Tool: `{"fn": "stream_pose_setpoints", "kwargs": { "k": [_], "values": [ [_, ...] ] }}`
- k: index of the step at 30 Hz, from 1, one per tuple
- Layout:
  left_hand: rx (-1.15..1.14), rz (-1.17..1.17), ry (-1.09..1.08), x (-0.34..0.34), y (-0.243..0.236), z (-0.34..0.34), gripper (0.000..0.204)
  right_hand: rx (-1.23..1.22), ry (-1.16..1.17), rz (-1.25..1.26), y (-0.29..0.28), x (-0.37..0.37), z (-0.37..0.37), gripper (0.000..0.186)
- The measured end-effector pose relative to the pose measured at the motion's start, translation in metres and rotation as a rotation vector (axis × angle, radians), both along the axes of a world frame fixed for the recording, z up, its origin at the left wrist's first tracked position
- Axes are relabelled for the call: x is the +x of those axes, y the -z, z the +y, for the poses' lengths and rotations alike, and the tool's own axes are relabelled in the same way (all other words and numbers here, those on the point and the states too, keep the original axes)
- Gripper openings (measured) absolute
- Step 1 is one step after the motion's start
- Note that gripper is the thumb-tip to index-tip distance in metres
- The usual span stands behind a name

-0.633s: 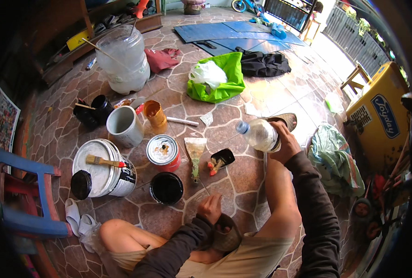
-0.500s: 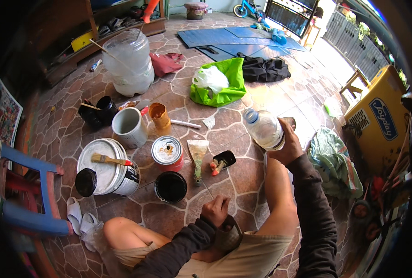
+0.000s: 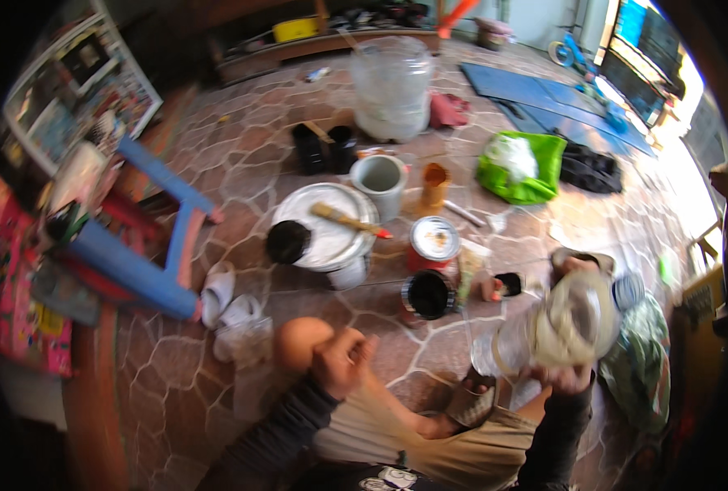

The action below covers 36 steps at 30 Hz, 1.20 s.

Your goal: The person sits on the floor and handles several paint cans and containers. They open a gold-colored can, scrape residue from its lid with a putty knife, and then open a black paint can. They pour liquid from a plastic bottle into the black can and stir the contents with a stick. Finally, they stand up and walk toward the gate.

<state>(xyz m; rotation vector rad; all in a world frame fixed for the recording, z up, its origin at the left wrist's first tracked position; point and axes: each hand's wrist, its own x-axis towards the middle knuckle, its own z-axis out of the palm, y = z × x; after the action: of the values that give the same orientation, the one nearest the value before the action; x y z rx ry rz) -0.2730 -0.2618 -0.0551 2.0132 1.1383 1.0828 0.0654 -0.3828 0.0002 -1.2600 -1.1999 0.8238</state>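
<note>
A clear plastic bottle [image 3: 572, 323] lies nearly level over my right leg, its blue cap pointing right. My right hand [image 3: 562, 378] is closed around its underside; part of the grip is hidden behind the bottle. Above my left knee, my left hand [image 3: 343, 360] is curled closed, with nothing visible in it. Ahead on the floor are an open can with black inside [image 3: 428, 295], a red can with a stained lid [image 3: 434, 239], a scraper [image 3: 472, 263] and a small black container [image 3: 507, 285]. A paintbrush [image 3: 343, 219] rests across a white bucket's lid [image 3: 315, 202].
Farther off stand a grey pot [image 3: 380, 186], an orange-brown cup [image 3: 434, 192] and a big translucent jug [image 3: 391, 94]. A blue stool [image 3: 135, 274] and white slippers [image 3: 218, 293] are at left. A bright green bag [image 3: 544, 168] and a pale green plastic bag [image 3: 646, 352] lie to the right.
My right hand has drawn the bottle closer and turned it, so its cap now points right. My left hand has moved left over the knee. The whole view has swung left.
</note>
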Motion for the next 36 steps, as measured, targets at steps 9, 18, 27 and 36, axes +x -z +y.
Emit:
{"fn": "stream_pose_setpoints", "kwargs": {
  "k": [9, 18, 27, 36],
  "values": [
    [-0.103, 0.539, -0.931, -0.240, 0.100, 0.057, 0.041, -0.130, -0.262, 0.113, 0.027, -0.092, 0.022, 0.102],
    [-0.396, 0.474, -0.950, -0.216, 0.173, 0.014, 0.076, -0.119, -0.103, -0.134, 0.094, -0.117, 0.020, 0.083],
    [-0.260, 0.257, -0.714, -0.091, 0.126, 0.053, 0.066, 0.043, -0.081, 0.045, 0.143, -0.115, 0.023, 0.110],
    [-0.198, 0.099, -0.407, -0.010, 0.059, 0.039, 0.057, -0.074, -0.007, -0.170, 0.127, -0.099, 0.001, 0.131]
  ]
}}
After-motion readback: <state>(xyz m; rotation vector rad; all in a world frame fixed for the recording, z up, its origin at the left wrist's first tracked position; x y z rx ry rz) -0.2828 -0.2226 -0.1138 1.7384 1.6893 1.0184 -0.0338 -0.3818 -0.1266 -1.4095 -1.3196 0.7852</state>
